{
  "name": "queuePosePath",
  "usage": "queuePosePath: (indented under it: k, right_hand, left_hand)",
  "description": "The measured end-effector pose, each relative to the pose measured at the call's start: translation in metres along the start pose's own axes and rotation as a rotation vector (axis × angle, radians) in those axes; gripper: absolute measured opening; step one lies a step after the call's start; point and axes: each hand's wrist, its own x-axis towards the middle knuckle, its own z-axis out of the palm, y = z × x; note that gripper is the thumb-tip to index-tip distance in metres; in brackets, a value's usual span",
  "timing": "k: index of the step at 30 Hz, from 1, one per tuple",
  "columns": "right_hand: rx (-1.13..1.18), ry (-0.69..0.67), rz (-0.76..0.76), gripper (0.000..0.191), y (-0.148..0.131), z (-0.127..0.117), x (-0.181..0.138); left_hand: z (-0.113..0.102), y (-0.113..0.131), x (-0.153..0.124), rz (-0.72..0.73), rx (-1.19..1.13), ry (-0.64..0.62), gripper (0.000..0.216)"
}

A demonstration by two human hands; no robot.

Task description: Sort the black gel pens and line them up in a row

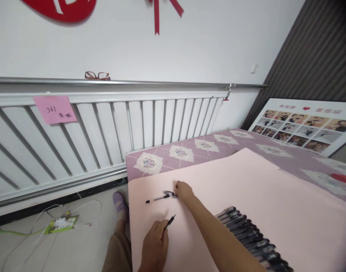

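My left hand (pixel 155 243) is closed around a pen (pixel 169 220), whose black grip and bare point stick out past the fingers. Farther forward, my right hand (pixel 185 192) has its fingers curled in; whatever they may hold is hidden. Just left of it a clear-barrelled pen (pixel 157 199) lies on the pink sheet (pixel 246 181), its black end to the left. A cap with a clip (pixel 168 193) and other small pen parts are by its right end, close to my right fingers. Beyond my right forearm lies a row of several black-capped pens (pixel 250 234), partly hidden by the arm.
The sheet covers a purple patterned cloth (pixel 206 145). Behind stands a white radiator (pixel 141 121) with a pink note (pixel 55 109); glasses (pixel 97 76) rest on the pipe above. A photo board (pixel 300 126) leans at right. A power strip (pixel 62 224) with cables lies on the floor.
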Motion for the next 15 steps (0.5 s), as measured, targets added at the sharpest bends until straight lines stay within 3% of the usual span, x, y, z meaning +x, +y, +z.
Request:
queuePosePath:
  k: [5,11,15]
  right_hand:
    - [0.337,0.134,-0.031,0.012,0.008,-0.012,-0.036]
    - [0.703,0.172,0.030,0.026,0.037,-0.004,-0.128]
    - [1.251,0.151,0.276,0.026,0.052,0.008,-0.176]
  left_hand:
    - [-0.001,0.003,-0.002,0.082,-0.005,0.054,0.030]
    - [0.000,0.005,-0.005,0.195,0.067,0.017,0.031]
    - [0.000,0.007,-0.007,0.258,0.131,-0.015,0.033]
